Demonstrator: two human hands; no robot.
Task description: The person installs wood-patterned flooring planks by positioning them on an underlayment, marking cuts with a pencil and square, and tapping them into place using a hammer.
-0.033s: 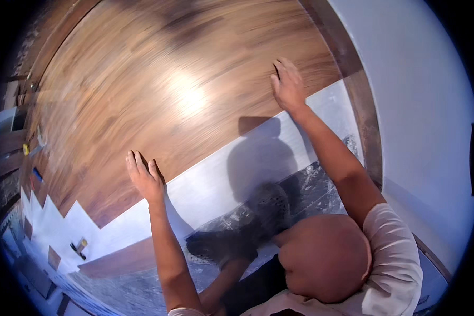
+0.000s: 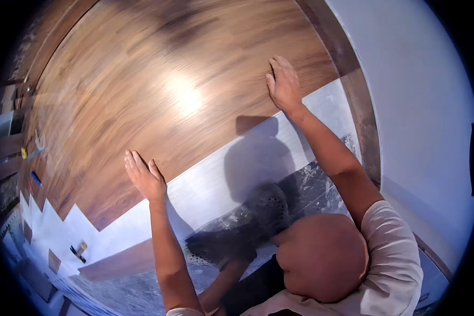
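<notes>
Clearly, the fingers (image 2: 132,160) of the left hand (image 2: 146,177) are stretched forward, close together, with the thumb standing a little away; they grip nothing. The right hand (image 2: 286,84) is also not closed on anything, its fingers slightly bent. Both hands appear to rest on the wood-look planks (image 2: 121,121), near the stepped front edge of this brown floor, though I cannot tell how hard they press. They are placed well apart, probably so that the weight is shared along the edge and not put on one point.

Just in front of the planks, toward the person, a white sheet (image 2: 200,192) lies flat and passes under them, it seems as a lining for the floor. Nearer to the body is a dark grey surface with white marks, where the shoes (image 2: 271,205) are.

On the left, a hammer (image 2: 79,251) lies on the white sheet, perhaps put there to be within reach and out of the way of the hands. Beyond it, a blue-handled tool (image 2: 36,178) lies on the planks. At the right, a brown border (image 2: 362,97) runs between the planks and the pale wall (image 2: 416,89).
</notes>
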